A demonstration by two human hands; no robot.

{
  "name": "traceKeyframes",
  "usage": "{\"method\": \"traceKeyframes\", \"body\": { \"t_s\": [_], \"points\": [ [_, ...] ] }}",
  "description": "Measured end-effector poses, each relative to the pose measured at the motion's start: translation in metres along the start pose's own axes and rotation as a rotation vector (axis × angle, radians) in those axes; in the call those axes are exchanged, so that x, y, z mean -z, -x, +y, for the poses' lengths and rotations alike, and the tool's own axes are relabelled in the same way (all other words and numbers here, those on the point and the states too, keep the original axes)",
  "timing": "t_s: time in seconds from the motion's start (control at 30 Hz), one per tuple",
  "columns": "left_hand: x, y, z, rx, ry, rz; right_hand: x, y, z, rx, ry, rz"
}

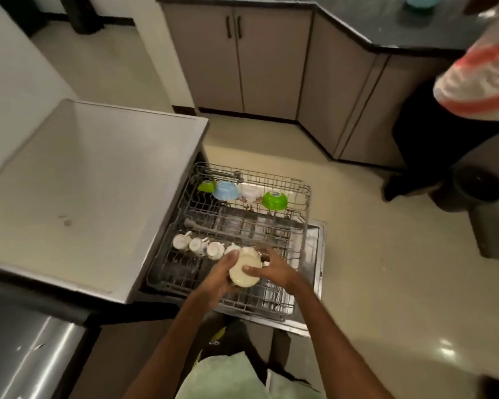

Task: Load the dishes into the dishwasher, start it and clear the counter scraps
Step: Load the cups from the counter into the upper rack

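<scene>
Both my hands hold a small stack of cream saucers (244, 273) over the near side of the pulled-out dishwasher rack (306, 214). My left hand (219, 279) grips the stack from the left and below. My right hand (275, 269) pinches it from the right, thumb on the top face. In the rack, white teacups (198, 245) lie in a row at the left. Along the far side sit a small green bowl (206, 186), a blue bowl (225, 190), a white bowl (249, 194) and a larger green bowl (274, 200).
The open dishwasher door (319, 254) lies under the rack. A pale counter (92, 182) is at the left above the machine. Grey cabinets (242, 59) run along the back. Another person (473, 90) stands at the right by a dark counter (401, 24), with a dark bin (476, 185) beside them.
</scene>
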State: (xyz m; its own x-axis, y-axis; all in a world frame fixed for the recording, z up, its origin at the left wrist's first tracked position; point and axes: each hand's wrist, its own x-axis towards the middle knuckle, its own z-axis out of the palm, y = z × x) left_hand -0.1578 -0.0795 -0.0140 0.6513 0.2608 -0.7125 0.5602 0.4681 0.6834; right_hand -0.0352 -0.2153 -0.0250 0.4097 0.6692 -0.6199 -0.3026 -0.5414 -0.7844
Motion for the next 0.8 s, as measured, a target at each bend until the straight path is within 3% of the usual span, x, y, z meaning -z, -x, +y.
{"method": "traceKeyframes", "body": {
  "t_s": [0.17, 0.33, 0.5, 0.6, 0.8],
  "points": [
    [0.007, -0.046, -0.046, 0.144, -0.177, -0.042, -0.027, -0.014, 0.062, -0.096, -0.025, 0.052],
    [0.021, -0.089, -0.086, 0.112, -0.526, -0.128, -0.067, -0.038, 0.138, -0.135, 0.012, 0.226],
    [0.028, -0.136, -0.119, 0.117, -0.771, -0.251, -0.074, -0.051, 0.148, -0.206, 0.002, 0.429],
    [0.024, -0.148, -0.124, 0.093, -0.878, -0.293, -0.061, -0.061, 0.16, -0.252, 0.104, 0.435],
    [0.027, -0.164, -0.135, 0.036, -1.057, -0.21, -0.039, -0.079, 0.173, -0.349, 0.198, 0.41]
  ]
}}
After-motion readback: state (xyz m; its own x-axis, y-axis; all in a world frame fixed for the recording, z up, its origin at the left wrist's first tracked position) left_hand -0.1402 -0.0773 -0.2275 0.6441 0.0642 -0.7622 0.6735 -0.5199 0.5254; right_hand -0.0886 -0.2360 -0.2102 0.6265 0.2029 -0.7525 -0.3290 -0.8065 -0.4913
